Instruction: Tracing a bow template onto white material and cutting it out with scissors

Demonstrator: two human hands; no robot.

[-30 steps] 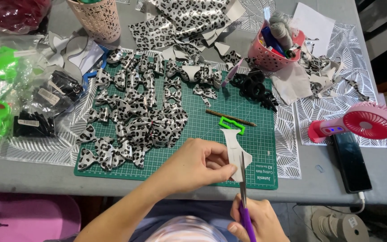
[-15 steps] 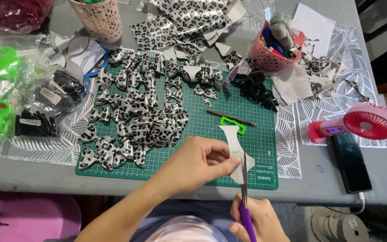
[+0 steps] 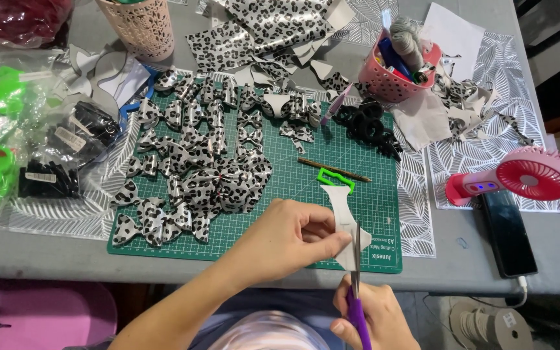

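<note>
Thin, floppy grey cutout (image 3: 343, 214) pinched at its edge by left hand (image 3: 290, 240); right hand (image 3: 365, 317) grips purple scissors (image 3: 356, 291)

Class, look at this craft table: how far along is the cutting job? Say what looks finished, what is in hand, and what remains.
Done: many cut leopard-print bow pieces lie heaped on the green cutting mat. In hand: the left hand holds a white shaped piece while the right hand works purple-handled scissors through it. Left: larger uncut leopard-print sheets lie at the table's far edge.
</note>
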